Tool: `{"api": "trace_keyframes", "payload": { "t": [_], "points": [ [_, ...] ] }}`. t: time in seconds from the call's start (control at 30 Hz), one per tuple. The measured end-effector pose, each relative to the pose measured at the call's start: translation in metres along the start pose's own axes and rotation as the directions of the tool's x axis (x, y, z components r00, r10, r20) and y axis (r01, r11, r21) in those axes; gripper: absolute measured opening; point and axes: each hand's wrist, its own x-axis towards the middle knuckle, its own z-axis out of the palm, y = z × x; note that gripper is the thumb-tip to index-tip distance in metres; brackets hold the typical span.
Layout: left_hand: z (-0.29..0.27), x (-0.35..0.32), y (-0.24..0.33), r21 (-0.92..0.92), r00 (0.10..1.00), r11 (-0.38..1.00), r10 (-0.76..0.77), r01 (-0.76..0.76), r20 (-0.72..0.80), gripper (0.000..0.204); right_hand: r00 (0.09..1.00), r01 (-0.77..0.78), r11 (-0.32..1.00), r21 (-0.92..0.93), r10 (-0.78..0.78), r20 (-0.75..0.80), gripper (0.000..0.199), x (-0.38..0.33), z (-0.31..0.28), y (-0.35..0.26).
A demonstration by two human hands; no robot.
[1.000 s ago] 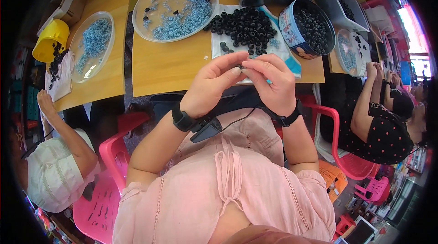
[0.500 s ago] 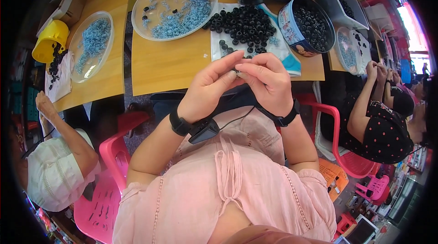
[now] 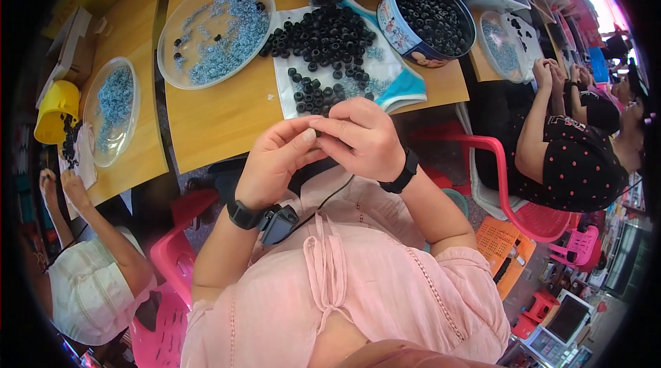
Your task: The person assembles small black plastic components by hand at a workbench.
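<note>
My left hand point(image 3: 277, 158), right hand point(image 3: 366, 141): fingertips pinching small dark piece point(image 3: 317, 133); black beads point(image 3: 334, 34) beyond, toward desk's point(image 3: 213, 120) near edge

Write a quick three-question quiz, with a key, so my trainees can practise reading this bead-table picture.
1. True or false: the largest clear dish is left of the round tin.

2. Multiple choice: what colour are most of the beads heaped on the white cloth?
A) yellow
B) black
C) red

3. Fill the gap with "together" or "apart": the fingertips of the person's left hand and right hand are ____.

Key: 1. True. 2. B. 3. Together.
</note>
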Motion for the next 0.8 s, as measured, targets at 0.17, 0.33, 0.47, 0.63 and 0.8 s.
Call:
{"api": "trace_keyframes", "payload": {
  "t": [0.17, 0.33, 0.47, 0.63, 0.8],
  "points": [
    [-0.001, 0.003, -0.003, 0.087, 1.000, 0.996, -0.016, 0.018, -0.016, 0.030, 0.999, -0.009, 0.999, 0.033, 0.007, 0.054, 0.032, -0.007, -0.008, 0.002],
    [-0.006, 0.005, -0.010, 0.132, 0.998, 0.991, 0.025, -0.016, -0.062, 0.031, 0.983, -0.147, 0.978, 0.149, 0.128, 0.132, 0.028, 0.001, -0.020, 0.006],
    [-0.010, 0.005, -0.009, 0.186, 0.996, 0.981, 0.060, -0.046, -0.069, 0.032, 0.939, -0.320, 0.941, -0.111, 0.330, 0.093, 0.013, 0.008, -0.035, 0.036],
    [-0.013, 0.004, -0.009, 0.177, 0.994, 0.982, 0.076, -0.062, -0.074, 0.032, 0.908, -0.386, 0.899, -0.207, 0.409, 0.087, 0.008, 0.029, -0.038, 0.065],
    [-0.014, 0.007, -0.008, 0.177, 0.993, 0.981, 0.096, -0.083, -0.065, 0.032, 0.861, -0.364, 0.857, -0.365, 0.459, 0.220, 0.013, 0.047, -0.030, 0.074]
  ]
}}
